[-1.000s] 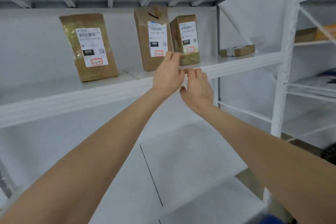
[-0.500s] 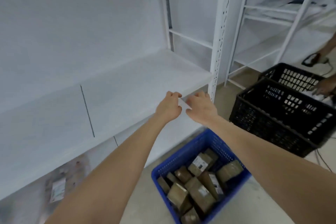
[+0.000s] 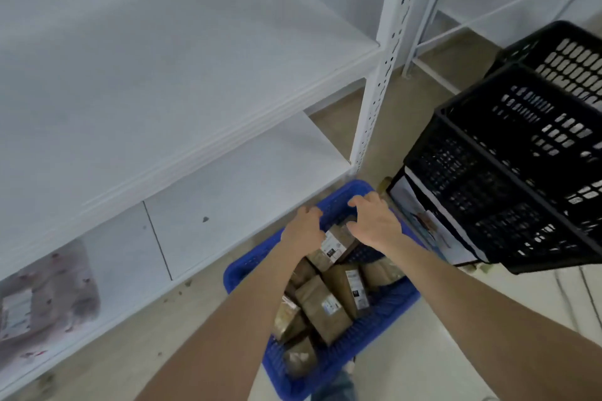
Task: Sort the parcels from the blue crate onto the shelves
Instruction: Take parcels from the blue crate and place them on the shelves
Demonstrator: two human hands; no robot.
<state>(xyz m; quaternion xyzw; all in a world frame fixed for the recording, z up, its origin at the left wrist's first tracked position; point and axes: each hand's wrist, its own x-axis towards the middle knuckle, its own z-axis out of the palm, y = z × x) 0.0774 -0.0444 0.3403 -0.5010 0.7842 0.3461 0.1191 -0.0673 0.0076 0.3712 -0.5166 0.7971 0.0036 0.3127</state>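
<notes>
The blue crate (image 3: 242, 267) sits on the floor at 6 o'clock, packed with brown parcels (image 3: 321, 306), and the forearms cover part of it. Both hands hover over its far end. The right hand (image 3: 374, 221) shows bent, spread fingers with nothing in them. The left hand (image 3: 301, 228) curls its fingers down out of sight, so whether it grips anything I cannot tell. A labelled parcel (image 3: 332, 246) lies between them. White shelves (image 3: 163, 75) fill 10 o'clock, with a blurred packet (image 3: 49, 296) at 8. Black crates (image 3: 521, 156) at 3 are cut off by the edge.
</notes>
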